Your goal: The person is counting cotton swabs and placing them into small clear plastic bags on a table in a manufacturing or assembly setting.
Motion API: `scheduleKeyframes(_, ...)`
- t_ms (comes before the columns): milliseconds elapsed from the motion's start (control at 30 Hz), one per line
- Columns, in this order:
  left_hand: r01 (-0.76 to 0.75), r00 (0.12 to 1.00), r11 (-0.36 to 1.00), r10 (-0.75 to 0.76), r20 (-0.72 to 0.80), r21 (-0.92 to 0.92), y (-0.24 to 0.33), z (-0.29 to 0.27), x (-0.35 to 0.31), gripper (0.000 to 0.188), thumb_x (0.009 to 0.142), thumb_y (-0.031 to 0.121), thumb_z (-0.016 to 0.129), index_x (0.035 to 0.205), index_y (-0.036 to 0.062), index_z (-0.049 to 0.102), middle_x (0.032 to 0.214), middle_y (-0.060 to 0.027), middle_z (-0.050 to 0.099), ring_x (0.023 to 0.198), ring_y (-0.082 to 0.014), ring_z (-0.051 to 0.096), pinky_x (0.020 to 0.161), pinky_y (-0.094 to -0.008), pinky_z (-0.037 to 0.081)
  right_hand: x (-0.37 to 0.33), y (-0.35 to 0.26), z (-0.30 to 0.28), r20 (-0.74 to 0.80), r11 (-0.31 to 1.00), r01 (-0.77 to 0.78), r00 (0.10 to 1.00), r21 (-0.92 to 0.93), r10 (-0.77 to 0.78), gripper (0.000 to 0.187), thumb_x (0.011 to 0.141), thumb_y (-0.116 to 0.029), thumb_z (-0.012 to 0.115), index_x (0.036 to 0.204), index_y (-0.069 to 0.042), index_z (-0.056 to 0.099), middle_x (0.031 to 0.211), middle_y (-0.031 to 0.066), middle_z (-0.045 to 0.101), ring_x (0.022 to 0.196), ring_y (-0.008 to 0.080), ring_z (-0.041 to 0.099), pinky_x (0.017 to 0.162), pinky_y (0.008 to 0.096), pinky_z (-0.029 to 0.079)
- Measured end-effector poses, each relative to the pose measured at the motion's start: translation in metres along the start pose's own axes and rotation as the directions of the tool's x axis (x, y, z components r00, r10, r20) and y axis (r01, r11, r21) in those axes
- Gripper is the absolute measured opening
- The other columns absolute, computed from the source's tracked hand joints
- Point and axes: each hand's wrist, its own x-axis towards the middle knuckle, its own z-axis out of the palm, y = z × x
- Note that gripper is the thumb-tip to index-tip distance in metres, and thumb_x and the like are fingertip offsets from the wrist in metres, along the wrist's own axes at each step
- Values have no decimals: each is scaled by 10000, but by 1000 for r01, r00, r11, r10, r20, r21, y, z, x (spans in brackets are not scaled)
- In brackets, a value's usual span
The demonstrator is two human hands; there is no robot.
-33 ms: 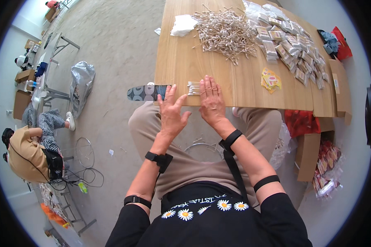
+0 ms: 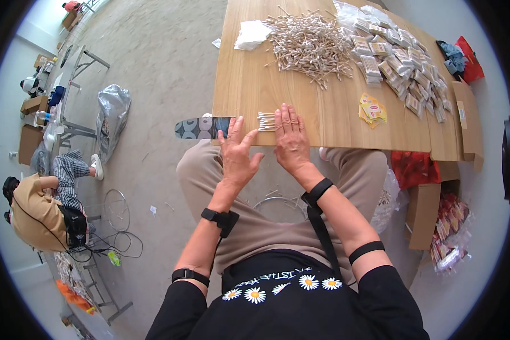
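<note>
A small row of cotton swabs [image 2: 266, 121] lies side by side near the table's front edge. My right hand [image 2: 292, 139] rests flat with fingers straight and together, covering the right ends of the row. To the left of the swabs, my left hand [image 2: 238, 152] is open, its fingers spread and holding nothing. Its fingertips touch or hover over the end of a flat grey piece patterned with circles [image 2: 195, 128], which juts past the table's left edge. A large heap of loose swabs [image 2: 309, 45] covers the far middle of the table.
Many clear packs of swabs [image 2: 402, 65] are piled at the far right. Yellow printed cards [image 2: 372, 109] lie nearer, and a white sheet [image 2: 252, 35] at the far left. An open carton [image 2: 424, 215] stands below right. Another person [image 2: 39, 212] sits at left.
</note>
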Motion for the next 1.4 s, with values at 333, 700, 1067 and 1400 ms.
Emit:
scheduleKeyframes(333,27,1000,1000,-27,-11,-8,4,15,-2,648,698,186,856,1293,79,624,1556,-212,356,1497,-371,247,1199,-612,100,0,-2,-5,35,998,-15,999,55,13,750,820,-104,635,1500,24,346,1576,197,330,1497,336,270,1224,442,230)
scheduleKeyframes(700,15,1000,1000,-15,-26,-5,10,14,12,651,676,248,866,1251,54,629,1533,-226,374,1485,-375,265,1190,-617,106,0,-2,-1,8,1000,-7,1000,18,7,815,783,-139,702,1497,24,343,1573,199,331,1499,336,265,1227,442,229)
scheduleKeyframes(1067,16,1000,1000,-17,-16,-10,9,12,8,648,697,283,867,1247,41,625,1536,-238,375,1485,-384,268,1181,-634,109,0,-1,0,-6,999,-15,1000,31,15,795,788,-120,682,1496,24,350,1571,196,338,1498,334,269,1230,441,224)
scheduleKeyframes(1400,-9,1000,1000,9,-10,2,4,16,16,662,718,350,837,1251,25,617,1524,-261,371,1486,-391,255,1176,-644,94,0,-1,4,-10,998,-25,1000,59,26,778,789,-87,658,1497,17,353,1578,184,337,1501,325,267,1229,442,229)
